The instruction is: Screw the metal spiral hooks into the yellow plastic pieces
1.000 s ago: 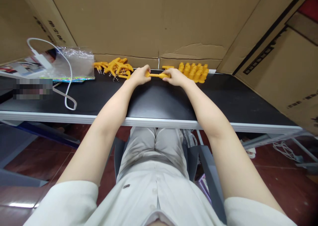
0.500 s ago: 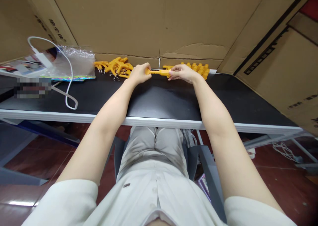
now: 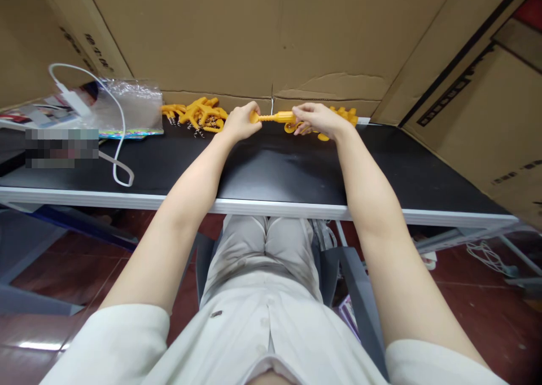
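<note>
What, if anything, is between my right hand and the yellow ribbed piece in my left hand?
Nothing visible: your right hand is at the thick end of the yellow ribbed piece; your left hand grips the other. A yellow disc shows just below the thick end, not between.

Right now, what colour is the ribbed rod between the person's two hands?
The ribbed rod is yellow-orange, seen best in the head view.
</note>
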`<state>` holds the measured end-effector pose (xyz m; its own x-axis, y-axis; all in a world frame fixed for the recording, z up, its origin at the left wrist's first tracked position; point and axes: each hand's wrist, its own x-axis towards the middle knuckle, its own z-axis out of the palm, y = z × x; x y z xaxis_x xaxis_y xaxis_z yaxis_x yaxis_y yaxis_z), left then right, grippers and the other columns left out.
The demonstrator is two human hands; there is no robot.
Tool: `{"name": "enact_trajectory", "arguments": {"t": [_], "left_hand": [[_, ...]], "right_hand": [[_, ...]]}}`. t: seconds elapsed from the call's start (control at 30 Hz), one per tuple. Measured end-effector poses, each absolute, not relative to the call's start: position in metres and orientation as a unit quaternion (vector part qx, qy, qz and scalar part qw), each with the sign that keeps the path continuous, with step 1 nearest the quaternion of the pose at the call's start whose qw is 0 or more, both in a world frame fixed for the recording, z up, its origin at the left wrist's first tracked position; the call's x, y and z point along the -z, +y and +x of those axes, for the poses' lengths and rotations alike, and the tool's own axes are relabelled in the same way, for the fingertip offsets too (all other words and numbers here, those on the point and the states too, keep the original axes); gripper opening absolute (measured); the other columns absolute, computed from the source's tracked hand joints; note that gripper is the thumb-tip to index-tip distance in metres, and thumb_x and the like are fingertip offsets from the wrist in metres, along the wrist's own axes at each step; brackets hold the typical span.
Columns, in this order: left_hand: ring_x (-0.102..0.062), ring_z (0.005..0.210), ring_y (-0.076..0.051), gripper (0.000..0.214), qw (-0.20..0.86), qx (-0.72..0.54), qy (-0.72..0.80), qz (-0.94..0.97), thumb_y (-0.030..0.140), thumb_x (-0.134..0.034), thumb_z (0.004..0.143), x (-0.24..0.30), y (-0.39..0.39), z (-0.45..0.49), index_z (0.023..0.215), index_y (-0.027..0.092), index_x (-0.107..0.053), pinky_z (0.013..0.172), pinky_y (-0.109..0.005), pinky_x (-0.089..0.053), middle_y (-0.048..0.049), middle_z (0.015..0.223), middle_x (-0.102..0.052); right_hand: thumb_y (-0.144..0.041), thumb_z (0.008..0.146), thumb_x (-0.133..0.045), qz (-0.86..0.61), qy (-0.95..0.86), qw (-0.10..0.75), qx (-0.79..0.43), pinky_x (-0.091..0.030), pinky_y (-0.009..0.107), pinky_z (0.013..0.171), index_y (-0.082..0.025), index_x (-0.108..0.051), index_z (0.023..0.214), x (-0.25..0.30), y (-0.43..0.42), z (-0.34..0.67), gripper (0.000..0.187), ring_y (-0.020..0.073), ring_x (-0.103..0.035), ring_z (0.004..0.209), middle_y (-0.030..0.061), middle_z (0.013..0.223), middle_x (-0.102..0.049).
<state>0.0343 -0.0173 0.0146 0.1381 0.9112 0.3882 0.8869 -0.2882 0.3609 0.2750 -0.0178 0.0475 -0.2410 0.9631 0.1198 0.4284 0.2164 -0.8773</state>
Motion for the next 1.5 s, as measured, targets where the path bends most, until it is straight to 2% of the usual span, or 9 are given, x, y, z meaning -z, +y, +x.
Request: {"name": "enact_trajectory", "arguments": {"t": [0.1, 0.17, 0.5, 0.73, 0.87, 1.07, 1.27, 1.37, 1.5], "left_hand": [[-0.068, 0.123, -0.032, 0.042, 0.026, -0.279, 0.592, 0.756, 0.025, -0.061, 0.093, -0.015, -0.018, 0.035, 0.134, 0.025, -0.067, 0.110, -0.045, -0.049, -0.0097, 0.121, -0.076], [-0.068, 0.124, -0.032, 0.041, 0.023, -0.288, 0.587, 0.756, 0.025, -0.061, 0.092, -0.015, -0.018, 0.035, 0.133, 0.025, -0.067, 0.111, -0.044, -0.049, -0.0089, 0.121, -0.075], [-0.068, 0.123, -0.032, 0.041, 0.015, -0.294, 0.590, 0.751, 0.022, -0.061, 0.090, -0.018, -0.022, 0.035, 0.130, 0.022, -0.070, 0.109, -0.041, -0.049, -0.0099, 0.119, -0.076], [-0.068, 0.124, -0.032, 0.043, 0.005, -0.307, 0.581, 0.753, 0.023, -0.059, 0.091, -0.022, -0.027, 0.037, 0.133, 0.023, -0.068, 0.108, -0.039, -0.048, -0.0098, 0.120, -0.076], [-0.068, 0.122, -0.032, 0.042, -0.005, -0.305, 0.585, 0.752, 0.024, -0.058, 0.091, -0.023, -0.029, 0.039, 0.132, 0.023, -0.069, 0.107, -0.039, -0.048, -0.0099, 0.119, -0.077], [-0.069, 0.121, -0.032, 0.040, -0.009, -0.301, 0.597, 0.743, 0.025, -0.058, 0.093, -0.024, -0.030, 0.043, 0.131, 0.024, -0.070, 0.105, -0.039, -0.050, -0.0097, 0.120, -0.077], [-0.069, 0.123, -0.032, 0.040, 0.001, -0.298, 0.595, 0.747, 0.024, -0.058, 0.094, -0.024, -0.029, 0.041, 0.132, 0.024, -0.068, 0.108, -0.040, -0.049, -0.0098, 0.120, -0.076], [-0.068, 0.124, -0.033, 0.040, 0.006, -0.300, 0.592, 0.748, 0.025, -0.059, 0.094, -0.021, -0.025, 0.039, 0.133, 0.023, -0.067, 0.110, -0.041, -0.048, -0.0104, 0.121, -0.076], [-0.070, 0.117, -0.034, 0.036, -0.006, -0.332, 0.564, 0.756, 0.026, -0.063, 0.092, -0.013, -0.013, 0.035, 0.127, 0.022, -0.069, 0.108, -0.043, -0.050, -0.0112, 0.114, -0.077]], "right_hand": [[-0.025, 0.084, -0.092, -0.474, -0.705, 0.383, -0.363, -0.057, 0.026, 0.067, -0.022, -0.065, 0.098, -0.049, -0.027, 0.278, 0.030, 0.0139, -0.070, 0.066, -0.0002, 0.081, -0.074], [-0.024, 0.086, -0.090, -0.475, -0.702, 0.385, -0.365, -0.058, 0.026, 0.068, -0.022, -0.064, 0.095, -0.048, -0.030, 0.277, 0.027, 0.0123, -0.069, 0.064, 0.0005, 0.079, -0.073], [-0.063, 0.094, -0.078, -0.480, -0.690, 0.364, -0.401, -0.044, 0.022, 0.045, -0.020, -0.062, 0.079, -0.035, -0.022, 0.271, 0.048, 0.0109, -0.055, 0.044, 0.0022, 0.058, -0.066], [-0.088, 0.087, -0.064, -0.488, -0.657, 0.396, -0.416, -0.025, 0.022, 0.033, -0.023, -0.054, 0.073, -0.029, -0.015, 0.260, 0.067, 0.0084, -0.034, 0.033, -0.0035, 0.043, -0.047], [-0.096, 0.085, -0.055, -0.522, -0.632, 0.382, -0.427, -0.024, 0.023, 0.033, -0.024, -0.055, 0.075, -0.023, -0.009, 0.257, 0.072, 0.0094, -0.029, 0.035, -0.0049, 0.042, -0.038], [-0.101, 0.085, -0.044, -0.523, -0.635, 0.376, -0.427, -0.032, 0.023, 0.038, -0.024, -0.064, 0.085, -0.024, -0.005, 0.266, 0.080, 0.0082, -0.035, 0.036, -0.0032, 0.048, -0.048], [-0.075, 0.091, -0.074, -0.460, -0.642, 0.393, -0.471, -0.046, 0.021, 0.048, -0.021, -0.062, 0.099, -0.036, -0.016, 0.274, 0.056, 0.0104, -0.063, 0.052, 0.0017, 0.079, -0.074], [-0.059, 0.092, -0.082, -0.439, -0.651, 0.416, -0.460, -0.048, 0.019, 0.050, -0.020, -0.063, 0.100, -0.036, -0.018, 0.274, 0.044, 0.0085, -0.064, 0.053, 0.0006, 0.080, -0.075], [-0.059, 0.092, -0.082, -0.441, -0.646, 0.426, -0.454, -0.047, 0.017, 0.047, -0.019, -0.062, 0.093, -0.035, -0.016, 0.272, 0.045, 0.0073, -0.062, 0.049, 0.0005, 0.072, -0.072]]}}
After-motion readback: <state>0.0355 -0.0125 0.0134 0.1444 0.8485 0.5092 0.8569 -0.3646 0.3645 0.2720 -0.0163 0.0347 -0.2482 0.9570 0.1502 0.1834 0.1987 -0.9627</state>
